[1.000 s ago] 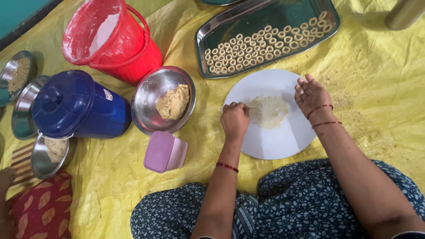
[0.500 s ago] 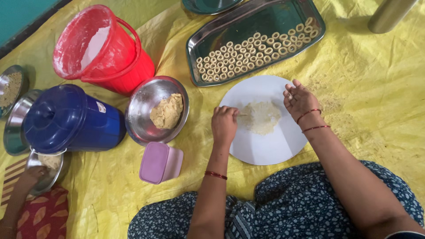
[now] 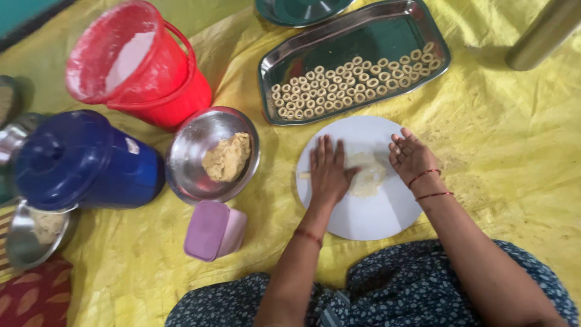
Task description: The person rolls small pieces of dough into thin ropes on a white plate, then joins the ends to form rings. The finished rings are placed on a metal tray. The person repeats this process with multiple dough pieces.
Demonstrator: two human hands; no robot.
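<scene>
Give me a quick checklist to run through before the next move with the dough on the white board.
1. Left hand flat on the dough strip: ok.
2. Right hand resting on the white board: ok.
3. Dough patch within the board's edge: ok.
4. Steel bowl holds more dough: ok.
5. Steel tray has bare room beside the dough rings: ok.
6. Strip rolled evenly: cannot tell, hand covers it.
</scene>
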